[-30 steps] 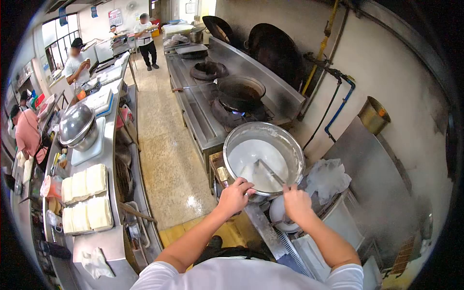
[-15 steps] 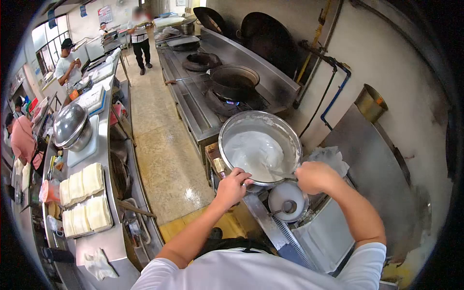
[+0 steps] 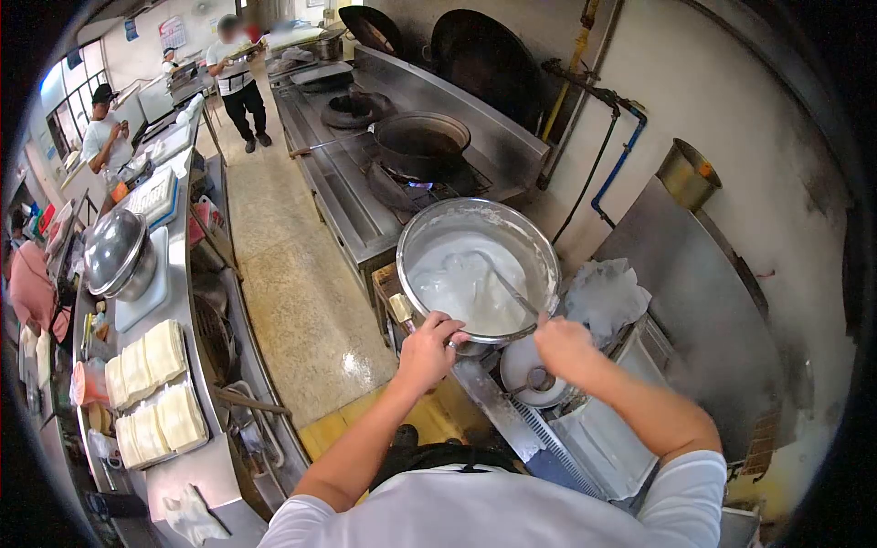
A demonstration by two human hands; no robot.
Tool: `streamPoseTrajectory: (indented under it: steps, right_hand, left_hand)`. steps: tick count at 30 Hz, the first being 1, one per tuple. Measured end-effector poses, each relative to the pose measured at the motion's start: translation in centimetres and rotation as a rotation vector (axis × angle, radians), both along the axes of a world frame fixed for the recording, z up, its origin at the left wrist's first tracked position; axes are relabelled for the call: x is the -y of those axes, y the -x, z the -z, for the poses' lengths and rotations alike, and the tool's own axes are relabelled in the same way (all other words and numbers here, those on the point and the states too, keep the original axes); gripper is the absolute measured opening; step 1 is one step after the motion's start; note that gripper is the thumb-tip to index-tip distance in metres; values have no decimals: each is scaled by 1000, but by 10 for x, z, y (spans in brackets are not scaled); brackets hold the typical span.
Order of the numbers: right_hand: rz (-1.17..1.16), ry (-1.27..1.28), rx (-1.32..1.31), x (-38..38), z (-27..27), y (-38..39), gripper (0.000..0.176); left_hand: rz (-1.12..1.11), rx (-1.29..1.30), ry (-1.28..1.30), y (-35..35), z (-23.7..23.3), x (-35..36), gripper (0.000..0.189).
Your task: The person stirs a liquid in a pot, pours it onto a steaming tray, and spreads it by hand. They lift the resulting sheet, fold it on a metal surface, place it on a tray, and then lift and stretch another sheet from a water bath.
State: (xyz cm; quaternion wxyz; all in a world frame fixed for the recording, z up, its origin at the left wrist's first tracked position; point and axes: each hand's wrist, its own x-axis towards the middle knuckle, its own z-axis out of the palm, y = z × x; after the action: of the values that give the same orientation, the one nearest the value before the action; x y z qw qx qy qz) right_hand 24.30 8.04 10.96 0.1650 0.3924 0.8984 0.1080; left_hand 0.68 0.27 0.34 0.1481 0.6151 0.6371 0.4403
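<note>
Bowl [image 3: 525, 242]: round, shiny steel with a thin rim, just beside the steel stove [image 3: 352, 205], in front of the person.
Batter [image 3: 457, 290]: white, smooth and glossy, inside the bowl.
Left hand [image 3: 427, 352]: fingers curled over the bowl's near rim.
Right hand [image 3: 564, 347]: fingers closed round the thin metal ladle [image 3: 512, 290], which slants into the batter.

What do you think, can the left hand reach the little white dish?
Probably yes: the left hand grips the bowl rim, the dish lies just beside it, nothing between. The right hand holds a ladle.
</note>
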Motion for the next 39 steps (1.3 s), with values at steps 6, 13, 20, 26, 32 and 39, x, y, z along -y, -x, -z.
streamPoseTrajectory:
  steps: [6, 13, 20, 26, 32, 39]
  right_hand:
    - [167, 378, 137, -42, -68, 17, 22]
    - [204, 594, 24, -51, -76, 19, 29]
    - [329, 749, -475, -44, -14, -16, 30]
    - [608, 861, -844, -10, -7, -32, 27]
    - [615, 880, -1075, 8, 14, -53, 27]
    - [619, 807, -1200, 34, 34, -72, 33]
  left_hand:
    - [-13, -4, -1, 0, 6, -1, 19]
    - [-38, -16, 9, -3, 10, -1, 19]
    - [-49, -47, 6, -5, 8, -1, 19]
    - [-58, -68, -15, -8, 6, -1, 19]
    - [-54, -67, 13, -9, 7, -2, 20]
    - [-62, -58, 13, -12, 3, 0, 21]
